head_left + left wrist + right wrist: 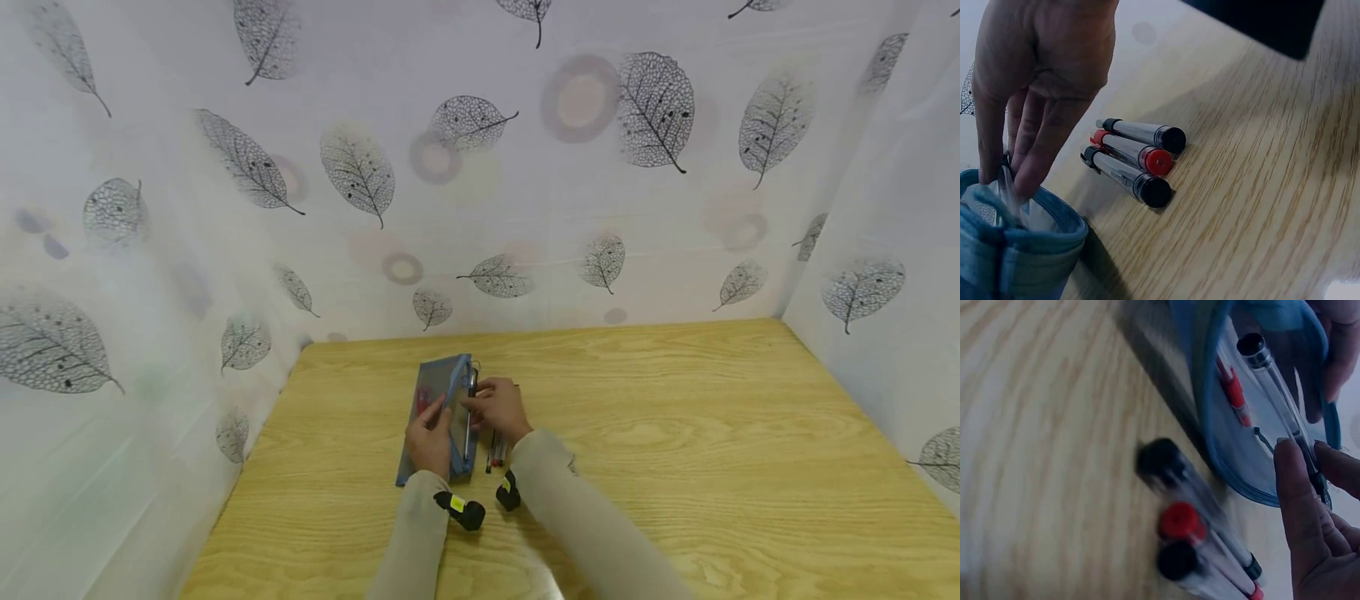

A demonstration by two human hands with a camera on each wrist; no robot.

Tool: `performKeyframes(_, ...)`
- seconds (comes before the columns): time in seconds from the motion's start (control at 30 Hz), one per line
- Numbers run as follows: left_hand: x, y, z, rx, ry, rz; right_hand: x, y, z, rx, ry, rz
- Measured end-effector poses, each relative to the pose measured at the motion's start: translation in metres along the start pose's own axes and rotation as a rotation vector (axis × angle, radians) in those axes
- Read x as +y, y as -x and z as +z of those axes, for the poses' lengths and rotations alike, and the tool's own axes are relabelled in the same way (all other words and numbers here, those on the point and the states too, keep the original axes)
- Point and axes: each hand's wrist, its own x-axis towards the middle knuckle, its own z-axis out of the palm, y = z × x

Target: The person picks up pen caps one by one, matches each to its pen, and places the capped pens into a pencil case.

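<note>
A blue-edged see-through pencil case (pixel 438 373) lies on the table with its mouth facing right. My left hand (pixel 429 442) grips the case near its opening, fingers at the rim. With thumb and fingertips my right hand (pixel 502 408) pinches a clear pen with a black end (pixel 1280 394), which overlaps the open mouth in the right wrist view. Inside the case a red pen (pixel 1233 390) shows through the opening. Beside the case lie a red-capped pen (pixel 1132 151) and two black-capped pens (pixel 1124 176), side by side.
The wood-grain table (pixel 675 433) reaches away to the right. Behind it and along both sides hang pale sheets (pixel 525 192) printed with leaves. Each wrist carries a small black camera (pixel 467 512).
</note>
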Motion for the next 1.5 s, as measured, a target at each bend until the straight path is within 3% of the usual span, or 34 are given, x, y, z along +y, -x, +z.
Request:
performKeyframes(0.23,0.002,0.001,0.000,0.004,0.002,-0.004,0.011,-0.001,0.009,0.022,0.087,-0.008)
performKeyframes(0.53,0.000,0.001,0.000,-0.004,0.021,0.004,0.004,0.006,0.011,-0.019,0.053,-0.007)
performKeyframes(0.9,-0.001,0.000,-0.001,0.012,0.003,0.030,0.012,0.001,-0.001,-0.028,0.004,-0.016)
performKeyframes(1.2,0.002,0.001,-0.001,0.009,0.004,0.017,0.014,0.000,-0.019,0.065,-0.013,0.021)
performKeyframes(1.5,0.002,0.001,0.000,0.022,0.006,0.023,0.020,0.003,-0.040,0.149,-0.003,-0.004)
